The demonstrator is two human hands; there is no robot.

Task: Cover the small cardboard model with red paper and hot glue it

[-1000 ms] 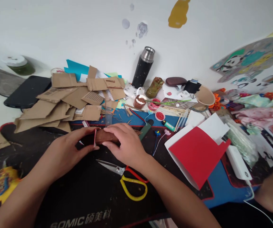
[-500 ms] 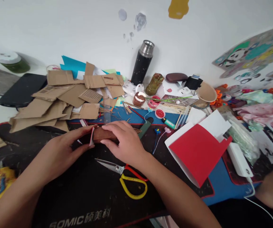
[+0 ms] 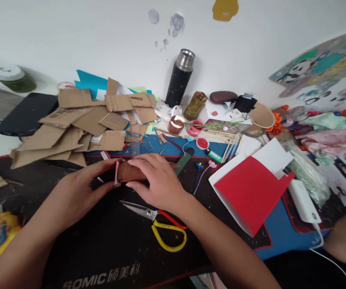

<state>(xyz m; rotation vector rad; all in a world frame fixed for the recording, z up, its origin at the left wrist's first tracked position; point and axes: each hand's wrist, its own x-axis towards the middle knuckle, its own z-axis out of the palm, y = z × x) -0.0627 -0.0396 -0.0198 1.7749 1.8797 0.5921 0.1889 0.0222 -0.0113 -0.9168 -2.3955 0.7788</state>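
Note:
In the middle of the head view, a brown, rounded piece [image 3: 129,171] lies sideways between my hands. My right hand [image 3: 157,178] is closed over its right part, fingers on top and thumb below. A thin flat piece, pale with a reddish edge [image 3: 116,172], stands upright against its left end. My left hand [image 3: 76,188] pinches this flat piece between thumb and fingers. The far end of the brown piece is hidden under my right hand. Just below my hands, scissors [image 3: 153,215] with one red and one yellow handle lie partly opened on the black mat [image 3: 100,249].
Cardboard pieces [image 3: 61,134] are heaped at the back left. A black thermos [image 3: 179,82] stands by the wall near small paint pots [image 3: 203,143]. Red corrugated paper [image 3: 251,194] lies to the right, beside a white device [image 3: 305,202]. Another person's arm [image 3: 344,233] shows at the right edge.
The view has shifted very slightly. Both hands keep nearly the same hold on the brown piece and the flat piece.

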